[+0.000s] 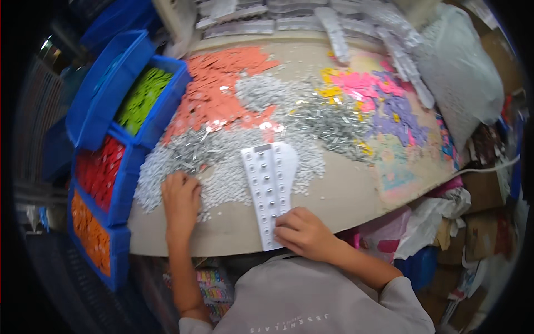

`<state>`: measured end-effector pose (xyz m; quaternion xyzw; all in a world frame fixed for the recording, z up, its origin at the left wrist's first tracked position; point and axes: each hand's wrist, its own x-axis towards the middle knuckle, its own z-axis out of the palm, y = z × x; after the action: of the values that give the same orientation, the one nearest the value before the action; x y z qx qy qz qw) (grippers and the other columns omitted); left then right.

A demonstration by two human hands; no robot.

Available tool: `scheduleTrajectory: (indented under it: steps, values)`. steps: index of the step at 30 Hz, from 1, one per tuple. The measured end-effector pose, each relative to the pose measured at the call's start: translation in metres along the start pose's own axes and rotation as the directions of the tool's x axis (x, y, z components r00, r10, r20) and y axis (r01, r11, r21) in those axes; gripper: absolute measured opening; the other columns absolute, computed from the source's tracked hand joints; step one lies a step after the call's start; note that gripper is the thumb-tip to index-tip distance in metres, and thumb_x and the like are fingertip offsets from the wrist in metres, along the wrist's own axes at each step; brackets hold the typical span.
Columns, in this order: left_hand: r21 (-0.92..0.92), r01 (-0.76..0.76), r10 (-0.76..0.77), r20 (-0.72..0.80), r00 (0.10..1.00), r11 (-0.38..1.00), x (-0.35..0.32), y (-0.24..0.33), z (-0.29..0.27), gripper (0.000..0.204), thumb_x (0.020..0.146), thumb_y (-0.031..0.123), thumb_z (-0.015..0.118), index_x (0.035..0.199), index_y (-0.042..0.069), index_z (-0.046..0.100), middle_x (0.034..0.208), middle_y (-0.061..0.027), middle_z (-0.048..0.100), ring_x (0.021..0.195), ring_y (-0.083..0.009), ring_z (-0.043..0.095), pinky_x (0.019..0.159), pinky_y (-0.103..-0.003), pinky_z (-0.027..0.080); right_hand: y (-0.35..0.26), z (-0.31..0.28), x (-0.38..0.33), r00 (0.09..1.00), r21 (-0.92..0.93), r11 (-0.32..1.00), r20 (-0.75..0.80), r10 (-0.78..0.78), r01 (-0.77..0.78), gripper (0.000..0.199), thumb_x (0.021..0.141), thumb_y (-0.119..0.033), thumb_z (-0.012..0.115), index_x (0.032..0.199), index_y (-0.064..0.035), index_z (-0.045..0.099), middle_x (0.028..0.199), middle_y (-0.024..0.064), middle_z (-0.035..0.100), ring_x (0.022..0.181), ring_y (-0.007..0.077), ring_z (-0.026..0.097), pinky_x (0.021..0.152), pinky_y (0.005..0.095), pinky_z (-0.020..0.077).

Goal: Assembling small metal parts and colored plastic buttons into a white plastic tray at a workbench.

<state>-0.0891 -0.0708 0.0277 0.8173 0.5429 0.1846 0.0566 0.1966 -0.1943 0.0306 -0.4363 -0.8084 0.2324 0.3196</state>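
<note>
"Left hand first: where is it found?"

"Just right of the blue bins. Green bits, red bits and orange bits are kept in those. The left hand is held low at the edge of a pile of tiny white bits on the counter."

"Are its fingers spread?"

"No, they are bent down. It cannot be told if a bit is pinched."

"What is seen past that pile?"

"Flat coral bits are heaped at the back. Then comes a long white strip. It is laid on the counter with its far end among the white bits. Rows of small spots are seen on it."

"And the right hand?"

"It is put at the near end of the strip, on the right side. Its fingers are curled in, with the tips by the strip. What is pinched there, if anything, cannot be told."

"What is found farther right?"

"Thin shiny gray bits are piled up. Next, pink bits and purple bits are scattered. Last, a big see-through bag is seen."
</note>
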Motion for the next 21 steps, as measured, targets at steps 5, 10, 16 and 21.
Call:
scheduleTrajectory:
  steps: [5, 10, 16, 21]
  values:
    - [0.06, 0.032, -0.033, 0.02, 0.999, 0.998, 0.0, 0.005, -0.001, 0.007, 0.083, 0.006, 0.07, 0.085, 0.003, 0.064, 0.094, -0.0125, 0.057, 0.097, -0.0335, 0.053, 0.09, -0.043, 0.039, -0.003, 0.001, -0.002, 0.991, 0.068, 0.998, -0.137, -0.008, 0.018, 0.024, 0.079, -0.005, 0.077, 0.101, -0.003, 0.067, 0.106, 0.0114, 0.063, 0.097, 0.0305, 0.061, 0.083, 0.0397, 0.0505]
    - [-0.526, 0.097, -0.077, 0.059, 0.995, 0.845, -0.012, 0.049, -0.022, 0.009, 0.082, -0.004, 0.067, 0.09, 0.0, 0.066, 0.097, -0.0124, 0.063, 0.09, -0.0281, 0.062, 0.081, -0.038, 0.048, 0.011, -0.001, -0.011, 0.971, 0.028, 0.995, -0.216, 0.103, -0.099, 0.029, 0.078, 0.001, 0.075, 0.106, -0.0024, 0.067, 0.111, 0.0137, 0.063, 0.101, 0.0317, 0.062, 0.086, 0.0407, 0.0514]
    - [-0.736, 0.047, 0.219, 0.261, 0.94, 0.676, -0.036, 0.105, -0.014, 0.022, 0.079, -0.005, 0.073, 0.099, 0.001, 0.072, 0.094, -0.0098, 0.064, 0.086, -0.0224, 0.064, 0.074, -0.032, 0.051, 0.018, 0.007, -0.013, 0.965, 0.061, 0.987, -0.208, 0.157, -0.147, 0.03, 0.078, 0.003, 0.073, 0.107, -0.0009, 0.066, 0.113, 0.014, 0.063, 0.104, 0.0331, 0.062, 0.089, 0.0412, 0.0516]
    - [-0.74, -0.035, 0.313, 0.24, 0.919, 0.671, -0.047, 0.099, 0.003, 0.015, 0.08, 0.001, 0.076, 0.092, 0.001, 0.067, 0.088, -0.0107, 0.066, 0.08, -0.0276, 0.063, 0.073, -0.036, 0.05, 0.017, 0.008, -0.013, 0.962, 0.064, 0.985, -0.214, 0.171, -0.16, 0.027, 0.079, 0.0, 0.073, 0.106, -0.0006, 0.067, 0.112, 0.0133, 0.064, 0.105, 0.0326, 0.062, 0.089, 0.0412, 0.0516]
